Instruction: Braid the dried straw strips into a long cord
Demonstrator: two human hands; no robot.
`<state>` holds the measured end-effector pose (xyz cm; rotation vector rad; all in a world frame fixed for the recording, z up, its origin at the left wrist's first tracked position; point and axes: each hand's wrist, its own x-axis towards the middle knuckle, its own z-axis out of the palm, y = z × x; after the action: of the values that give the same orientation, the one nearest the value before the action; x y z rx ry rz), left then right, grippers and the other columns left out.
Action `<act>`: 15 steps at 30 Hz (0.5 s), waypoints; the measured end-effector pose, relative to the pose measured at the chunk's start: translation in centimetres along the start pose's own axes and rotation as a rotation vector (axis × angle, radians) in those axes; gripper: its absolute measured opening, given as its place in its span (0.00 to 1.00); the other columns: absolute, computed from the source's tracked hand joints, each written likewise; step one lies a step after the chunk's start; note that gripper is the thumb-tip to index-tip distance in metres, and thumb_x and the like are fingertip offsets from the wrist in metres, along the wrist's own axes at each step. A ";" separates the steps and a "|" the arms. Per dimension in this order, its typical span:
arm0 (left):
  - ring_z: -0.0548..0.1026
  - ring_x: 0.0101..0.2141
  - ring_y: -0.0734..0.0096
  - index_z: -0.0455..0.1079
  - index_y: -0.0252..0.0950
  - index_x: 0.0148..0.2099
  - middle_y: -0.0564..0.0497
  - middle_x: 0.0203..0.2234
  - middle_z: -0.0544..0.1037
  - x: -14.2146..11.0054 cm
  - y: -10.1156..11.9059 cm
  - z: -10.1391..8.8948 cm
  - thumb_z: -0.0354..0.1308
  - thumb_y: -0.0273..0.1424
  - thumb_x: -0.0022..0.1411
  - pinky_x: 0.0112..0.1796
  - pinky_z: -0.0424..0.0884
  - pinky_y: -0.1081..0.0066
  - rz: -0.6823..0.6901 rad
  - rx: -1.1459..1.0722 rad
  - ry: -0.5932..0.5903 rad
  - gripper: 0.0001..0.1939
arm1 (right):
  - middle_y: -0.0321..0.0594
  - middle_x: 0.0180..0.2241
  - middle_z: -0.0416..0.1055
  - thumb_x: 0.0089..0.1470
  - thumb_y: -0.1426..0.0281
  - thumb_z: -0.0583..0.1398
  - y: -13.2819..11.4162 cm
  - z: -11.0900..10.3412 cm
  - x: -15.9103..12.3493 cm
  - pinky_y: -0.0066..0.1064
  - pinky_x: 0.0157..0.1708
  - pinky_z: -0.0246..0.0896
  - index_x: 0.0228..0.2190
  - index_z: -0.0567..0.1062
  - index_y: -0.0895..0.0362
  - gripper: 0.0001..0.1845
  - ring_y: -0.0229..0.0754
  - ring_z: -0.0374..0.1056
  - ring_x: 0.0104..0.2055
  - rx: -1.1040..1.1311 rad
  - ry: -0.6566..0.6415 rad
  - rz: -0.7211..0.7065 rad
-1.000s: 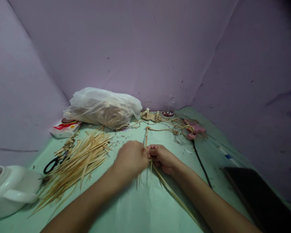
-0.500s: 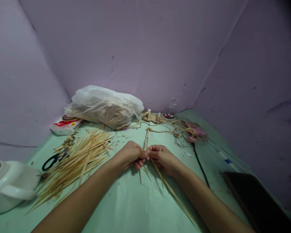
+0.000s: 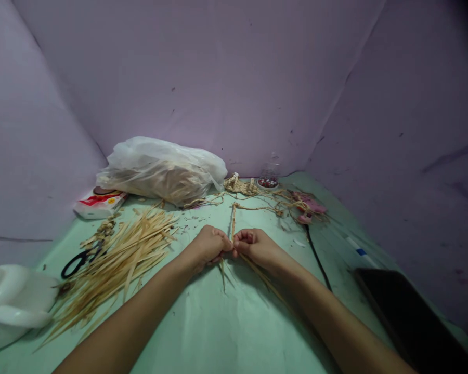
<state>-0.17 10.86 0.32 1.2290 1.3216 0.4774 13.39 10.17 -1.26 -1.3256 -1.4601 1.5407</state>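
My left hand (image 3: 211,245) and my right hand (image 3: 257,246) meet at the middle of the table, fingertips pinched close together. Between them they grip the near end of a thin twisted fibre cord (image 3: 233,221), which runs straight away from me. Loose ends of dry straw-coloured strips (image 3: 223,275) hang below my left hand. Longer strips (image 3: 263,275) trail from under my right hand along the forearm. The exact crossing of the strips is hidden by my fingers. To the left lies a pile of flat dry strips (image 3: 140,249).
Black-handled scissors (image 3: 75,264) lie beside the pile, near a white jug (image 3: 19,306). At the back are a plastic bag (image 3: 164,171), a woven piece (image 3: 239,185) and a clear container with beads (image 3: 268,182). A dark flat object (image 3: 398,311) and a black cord (image 3: 317,257) lie right.
My hands stay pinched on the cord, with small finger shifts. The strips under my right hand now lie closer to the forearm. The whole view has shifted slightly.
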 end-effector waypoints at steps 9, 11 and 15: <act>0.50 0.12 0.84 0.61 0.32 0.15 0.59 0.07 0.55 1.0 -1.2 0.7 0.49 0.24 0.36 0.15 0.43 0.77 0.090 0.075 0.105 0.03 | 0.34 0.13 0.61 0.37 0.70 0.55 0.2 -0.5 -0.3 0.23 0.16 0.42 0.19 0.73 0.62 0.08 0.31 0.54 0.17 -0.570 0.202 0.058; 0.49 0.12 0.84 0.60 0.32 0.14 0.59 0.07 0.53 0.7 -1.0 1.0 0.48 0.23 0.35 0.15 0.42 0.77 0.089 0.070 0.127 0.03 | 0.35 0.13 0.63 0.37 0.70 0.55 -0.5 -0.3 -0.9 0.24 0.16 0.41 0.20 0.74 0.61 0.09 0.32 0.55 0.17 -0.672 0.217 0.073; 0.48 0.11 0.85 0.56 0.33 0.14 0.60 0.06 0.51 0.0 -0.3 1.6 0.47 0.22 0.34 0.14 0.41 0.77 0.015 -0.027 0.154 0.04 | 0.40 0.18 0.70 0.39 0.70 0.54 -2.2 0.7 -2.4 0.26 0.18 0.42 0.21 0.76 0.59 0.10 0.35 0.60 0.20 -0.857 0.264 0.047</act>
<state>1.13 10.16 -0.28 1.1995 1.4320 0.6083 13.03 8.11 1.40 -1.9458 -2.0010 0.6967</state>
